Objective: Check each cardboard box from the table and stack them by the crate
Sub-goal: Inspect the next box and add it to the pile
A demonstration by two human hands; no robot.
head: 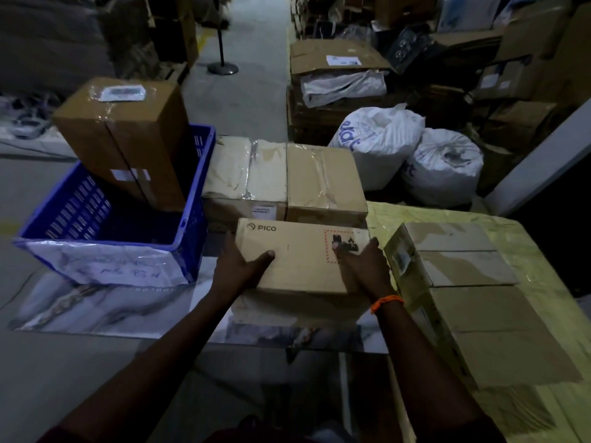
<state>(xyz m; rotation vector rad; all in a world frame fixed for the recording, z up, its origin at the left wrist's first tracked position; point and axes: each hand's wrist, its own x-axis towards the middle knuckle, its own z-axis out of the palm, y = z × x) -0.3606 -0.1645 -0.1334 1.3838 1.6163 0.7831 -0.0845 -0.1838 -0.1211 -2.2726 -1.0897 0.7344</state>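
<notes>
A brown cardboard box printed PICO point(302, 251) is held in front of me, between both hands. My left hand point(241, 266) grips its left side, thumb lying over the top. My right hand point(364, 266) grips its right side near a red-dashed warning mark; an orange band circles that wrist. Just beyond it, two taped cardboard boxes point(284, 177) sit side by side next to the blue crate point(192, 219). A tall taped box point(128, 139) stands inside the crate. On the yellow-covered table point(527, 244) at right lies a large flat box point(473, 298).
Two tied white sacks point(412, 155) stand behind the stacked boxes. Further back are open cartons with white wrapping point(339, 75) and more cartons at the right. A black post on a round base point(222, 67) stands in the grey aisle. A white labelled sheet hangs on the crate's front.
</notes>
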